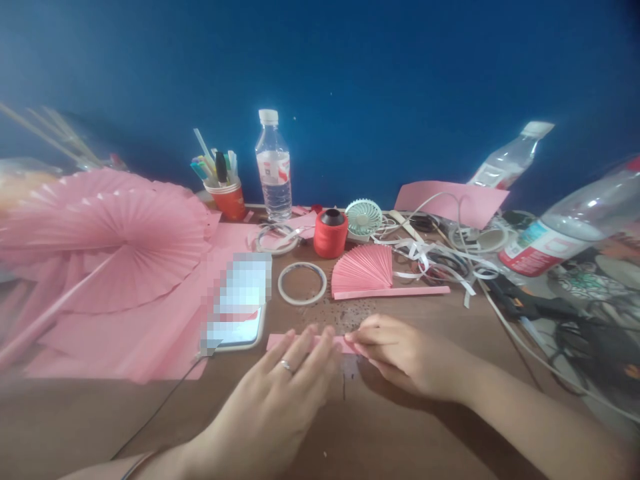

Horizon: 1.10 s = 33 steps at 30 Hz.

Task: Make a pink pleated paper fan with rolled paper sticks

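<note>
A narrow folded strip of pink paper point(277, 341) lies on the brown table point(350, 440) in front of me. My left hand point(280, 393), with a ring on one finger, lies flat on the strip with its fingers stretched out, pressing it down. My right hand point(400, 353) pinches the strip's right end between thumb and fingertips. Just behind the hands sits a small half-open pleated pink fan point(367, 270) with a long pink edge strip.
Large round pink paper fans point(115, 227) and pink sheets cover the left. A phone point(240, 313), a tape ring point(302, 283), a red thread spool point(330, 233), a small desk fan point(363, 217), a pen cup point(227, 193), water bottles point(273, 167), white paper strips point(440, 257) and cables stand behind.
</note>
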{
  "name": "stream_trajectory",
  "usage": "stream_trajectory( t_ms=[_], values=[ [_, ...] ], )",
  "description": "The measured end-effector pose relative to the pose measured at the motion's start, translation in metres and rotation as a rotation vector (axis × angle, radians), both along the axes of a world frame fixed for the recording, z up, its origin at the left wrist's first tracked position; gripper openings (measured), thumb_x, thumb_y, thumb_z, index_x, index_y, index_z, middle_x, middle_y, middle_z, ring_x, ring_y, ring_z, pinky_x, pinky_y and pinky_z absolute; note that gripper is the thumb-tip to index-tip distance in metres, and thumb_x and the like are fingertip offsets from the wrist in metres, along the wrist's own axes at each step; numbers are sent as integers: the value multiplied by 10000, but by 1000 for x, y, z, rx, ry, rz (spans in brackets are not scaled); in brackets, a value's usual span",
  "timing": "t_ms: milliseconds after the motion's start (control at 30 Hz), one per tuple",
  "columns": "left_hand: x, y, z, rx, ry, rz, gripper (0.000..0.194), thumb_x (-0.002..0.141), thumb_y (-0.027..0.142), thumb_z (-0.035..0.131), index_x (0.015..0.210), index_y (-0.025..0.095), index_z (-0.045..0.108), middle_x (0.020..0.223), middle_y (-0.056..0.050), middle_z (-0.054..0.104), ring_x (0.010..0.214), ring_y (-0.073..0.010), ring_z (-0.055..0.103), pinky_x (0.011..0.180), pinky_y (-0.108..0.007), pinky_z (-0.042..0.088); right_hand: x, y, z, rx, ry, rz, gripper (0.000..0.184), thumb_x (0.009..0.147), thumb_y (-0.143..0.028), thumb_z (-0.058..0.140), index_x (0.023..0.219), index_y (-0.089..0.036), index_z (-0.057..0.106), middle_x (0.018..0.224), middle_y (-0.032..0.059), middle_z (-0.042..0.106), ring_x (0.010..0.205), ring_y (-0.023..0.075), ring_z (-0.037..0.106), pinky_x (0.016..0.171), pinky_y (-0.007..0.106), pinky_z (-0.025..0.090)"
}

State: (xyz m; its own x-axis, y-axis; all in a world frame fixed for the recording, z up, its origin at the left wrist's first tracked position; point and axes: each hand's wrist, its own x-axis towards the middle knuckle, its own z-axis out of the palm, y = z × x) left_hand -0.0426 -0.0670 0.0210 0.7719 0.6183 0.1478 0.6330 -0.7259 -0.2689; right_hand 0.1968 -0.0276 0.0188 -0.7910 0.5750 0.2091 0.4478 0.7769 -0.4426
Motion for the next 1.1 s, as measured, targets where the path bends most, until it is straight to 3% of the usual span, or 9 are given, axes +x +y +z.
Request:
stream_trajectory(
  t_ms=[167, 367, 533, 667, 833, 900, 967, 1100],
  values=[
    [-3, 3, -14, -115, 1, -86, 484, 846, 185, 345, 1326, 141, 309, 1381, -59, 348, 1254, -222, 310, 972, -342, 344, 21, 4, 2, -84, -45, -51, 231, 834, -155, 469, 1022, -189, 601, 1014, 70, 595, 939, 161, 518, 822, 298, 445],
    [-4, 5, -14, -117, -21, -80, 470, 863, 221, 322, 1325, 135, 306, 1377, -62, 353, 1242, -228, 328, 938, -343, 355, 49, 2, -10, 49, 11, -51, 254, 866, -120, 394, 990, -177, 608, 912, 73, 608, 857, 140, 540, 754, 268, 442],
    [-2, 8, -8, -137, -31, -61, 444, 880, 277, 309, 1305, 153, 344, 1326, -50, 430, 1179, -214, 408, 873, -322, 391, 49, 1, -10, 129, -95, 11, 266, 886, -137, 378, 1053, -169, 582, 938, 81, 606, 866, 154, 516, 751, 292, 427],
    [-1, 13, -1, -194, -35, -84, 470, 879, 305, 317, 1327, 164, 307, 1320, -46, 438, 1164, -214, 416, 862, -327, 390, 47, 3, -4, 163, -215, 15, 270, 864, -108, 375, 996, -165, 603, 901, 77, 612, 854, 167, 520, 742, 308, 435],
    [2, 19, 8, -263, -9, -89, 468, 875, 342, 296, 1315, 190, 340, 1306, -43, 454, 1060, -228, 485, 803, -354, 406, 27, -5, 6, 253, -189, -31, 298, 778, -98, 423, 1017, -124, 600, 1068, 125, 577, 1034, 238, 467, 863, 382, 401],
    [2, 20, 10, -271, 1, -96, 474, 875, 340, 287, 1319, 184, 336, 1330, -38, 426, 1054, -232, 482, 794, -358, 405, 10, -8, 7, 214, -196, -131, 260, 804, -106, 405, 940, -132, 625, 990, 110, 598, 937, 216, 513, 795, 350, 422],
    [2, 20, 11, -274, 8, -96, 479, 876, 339, 276, 1324, 180, 327, 1343, -37, 409, 1066, -238, 471, 793, -362, 402, -7, -9, 4, 77, -184, -268, 247, 845, -149, 396, 839, -167, 642, 840, 62, 605, 771, 159, 541, 677, 279, 425],
    [2, 20, 12, -305, 9, -68, 490, 871, 349, 281, 1339, 205, 296, 1349, -23, 402, 1074, -234, 468, 805, -369, 401, -27, -1, -1, -145, -97, -427, 246, 856, -323, 459, 740, -241, 660, 751, -12, 583, 644, 100, 521, 556, 216, 357]
  ],
)
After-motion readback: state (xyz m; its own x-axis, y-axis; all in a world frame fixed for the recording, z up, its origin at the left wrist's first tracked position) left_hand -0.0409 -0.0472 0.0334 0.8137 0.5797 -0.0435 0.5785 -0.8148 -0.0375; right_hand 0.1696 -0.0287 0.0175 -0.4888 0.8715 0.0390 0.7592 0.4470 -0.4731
